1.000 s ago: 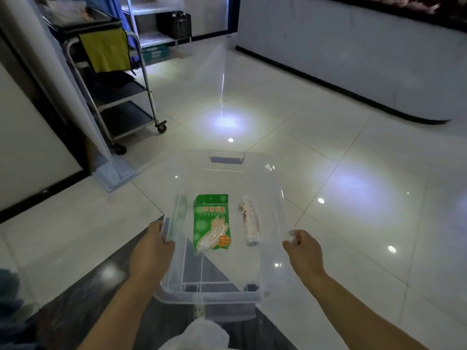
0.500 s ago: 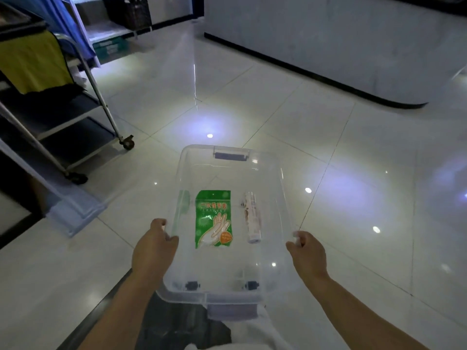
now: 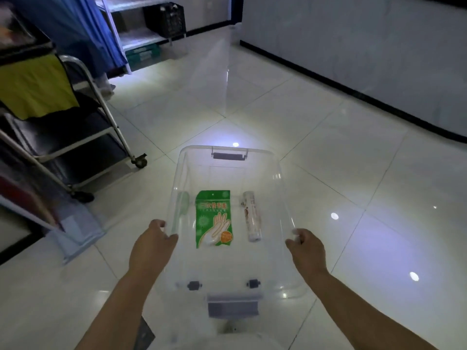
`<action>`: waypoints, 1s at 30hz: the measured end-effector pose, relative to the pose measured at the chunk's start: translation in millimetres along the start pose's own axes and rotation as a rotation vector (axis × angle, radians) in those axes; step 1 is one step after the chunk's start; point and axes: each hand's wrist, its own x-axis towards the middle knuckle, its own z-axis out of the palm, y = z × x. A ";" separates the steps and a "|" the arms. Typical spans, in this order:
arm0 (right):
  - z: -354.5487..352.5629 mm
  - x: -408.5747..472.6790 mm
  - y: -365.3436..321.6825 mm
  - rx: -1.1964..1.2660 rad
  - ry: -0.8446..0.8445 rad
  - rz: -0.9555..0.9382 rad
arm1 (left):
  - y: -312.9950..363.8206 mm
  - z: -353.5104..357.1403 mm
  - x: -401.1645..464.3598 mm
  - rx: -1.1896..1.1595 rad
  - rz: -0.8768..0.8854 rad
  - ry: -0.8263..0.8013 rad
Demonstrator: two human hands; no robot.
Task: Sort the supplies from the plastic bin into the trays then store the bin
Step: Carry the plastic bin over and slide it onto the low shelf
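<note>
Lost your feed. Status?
Left hand and right hand grip clear bin. Green glove pack, roll inside. Cart on left, floor ahead open.

The clear plastic bin (image 3: 227,173) now hangs over plain white floor tiles (image 3: 328,173), the dark strip gone from under it. The wheeled cart (image 3: 75,137) sits nearer on the left, and the shelving (image 3: 141,26) comes closer ahead.

Dim room; ceiling-light glare on glossy floor (image 3: 328,137); edges distorted.
</note>
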 end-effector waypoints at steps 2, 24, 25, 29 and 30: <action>5.2 39.5 -22.0 -0.016 -0.025 -0.030 | 14.8 -0.7 28.9 -0.015 -0.039 0.009; 82.3 459.1 -273.1 -0.105 0.037 -0.027 | 237.7 1.2 482.3 -0.167 -0.108 0.065; 84.0 480.3 -280.4 -0.098 0.042 -0.026 | 250.4 4.7 500.6 -0.180 -0.106 0.071; 93.0 575.0 -309.6 -0.065 0.027 -0.036 | 302.5 22.5 578.4 -0.209 -0.122 0.104; 95.3 600.4 -317.8 -0.045 0.022 -0.035 | 316.9 26.5 598.1 -0.220 -0.131 0.115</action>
